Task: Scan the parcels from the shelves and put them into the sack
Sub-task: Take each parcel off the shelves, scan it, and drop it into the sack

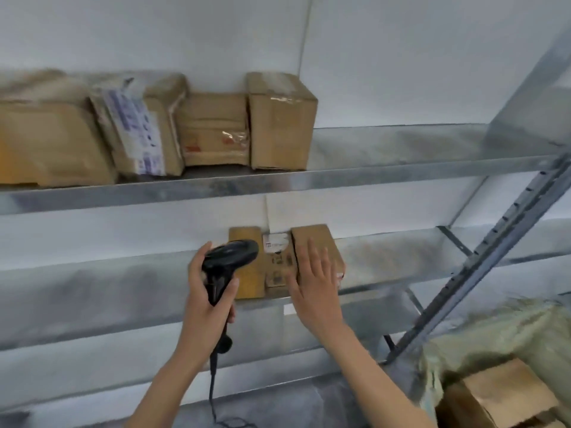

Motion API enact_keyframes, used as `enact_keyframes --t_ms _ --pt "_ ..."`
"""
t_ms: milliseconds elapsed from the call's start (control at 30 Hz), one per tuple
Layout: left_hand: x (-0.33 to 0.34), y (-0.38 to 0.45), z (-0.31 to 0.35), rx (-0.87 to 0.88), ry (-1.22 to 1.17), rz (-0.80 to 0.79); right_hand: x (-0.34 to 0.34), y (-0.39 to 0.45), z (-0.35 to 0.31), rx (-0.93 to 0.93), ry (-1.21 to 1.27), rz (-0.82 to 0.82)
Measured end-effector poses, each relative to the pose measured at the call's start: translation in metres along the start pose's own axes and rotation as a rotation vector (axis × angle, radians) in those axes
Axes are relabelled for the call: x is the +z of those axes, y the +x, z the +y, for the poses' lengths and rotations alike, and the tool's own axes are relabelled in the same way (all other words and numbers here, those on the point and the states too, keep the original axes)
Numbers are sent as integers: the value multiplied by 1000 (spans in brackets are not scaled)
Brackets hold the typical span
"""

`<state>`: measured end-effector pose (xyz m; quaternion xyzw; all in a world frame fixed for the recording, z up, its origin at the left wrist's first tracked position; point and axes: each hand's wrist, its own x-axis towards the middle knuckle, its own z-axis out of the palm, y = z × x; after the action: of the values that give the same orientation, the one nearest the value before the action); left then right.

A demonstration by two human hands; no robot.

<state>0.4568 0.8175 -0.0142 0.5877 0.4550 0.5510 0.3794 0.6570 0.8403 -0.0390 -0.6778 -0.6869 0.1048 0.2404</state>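
Observation:
My left hand (205, 288) grips a black barcode scanner (228, 257) by its handle, its head pointing at the parcels on the middle shelf. Its cable hangs down along my forearm. My right hand (315, 273) lies with straight fingers over a small brown cardboard parcel (315, 236) on that shelf. To its left stands a second box (275, 264) with a white label, and a flat yellowish parcel (247, 273) beside it. The greenish woven sack (494, 329) gapes at the lower right with a cardboard box (500, 393) inside.
The upper shelf (370, 177) carries several brown parcels (281, 118) in a row, one of them with a white and blue label (133, 128). A slotted metal upright (494, 251) runs diagonally at the right. White wall behind.

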Motion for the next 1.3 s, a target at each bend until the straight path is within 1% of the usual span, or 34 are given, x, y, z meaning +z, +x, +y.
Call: enact_keyframes --t_ms 100,200,267,333,400,467,567,700,833,900,1000,1033,1100,1200,1300 --pt "-33 17 -22 -23 19 52 32 28 -34 -23 -64 -66" --pt "-66 33 -46 -48 53 61 72 65 -57 13 -136 -159" --pt "-86 43 -61 -62 63 55 98 92 -69 88 -189 -241" --pt "-104 53 -76 -74 66 56 121 115 -79 197 -179 -295" --pt "-119 62 -91 -81 61 57 142 130 -81 261 -182 -294" --pt "-129 70 -105 -98 58 47 157 136 -78 287 -201 -301" --pt "-138 78 -121 -135 48 30 168 135 -75 286 -260 -301" --pt "-140 83 -134 -166 12 25 176 130 -86 290 -283 -236" --pt "-138 87 -140 -194 -29 32 185 125 -98 252 -135 -234" --pt "-140 89 -142 -214 -50 52 186 127 -101 286 34 -231" --pt "-147 95 -146 -235 -79 97 183 132 -101 372 387 -214" --pt "-149 97 -148 -235 -85 109 181 133 -100 378 410 -214" --pt "-152 100 -150 -227 -88 129 178 136 -98 371 309 -209" --pt "-152 104 -152 -212 -82 130 178 140 -97 343 24 -202" --pt "-150 105 -153 -211 -81 125 189 138 -96 326 -246 -337"
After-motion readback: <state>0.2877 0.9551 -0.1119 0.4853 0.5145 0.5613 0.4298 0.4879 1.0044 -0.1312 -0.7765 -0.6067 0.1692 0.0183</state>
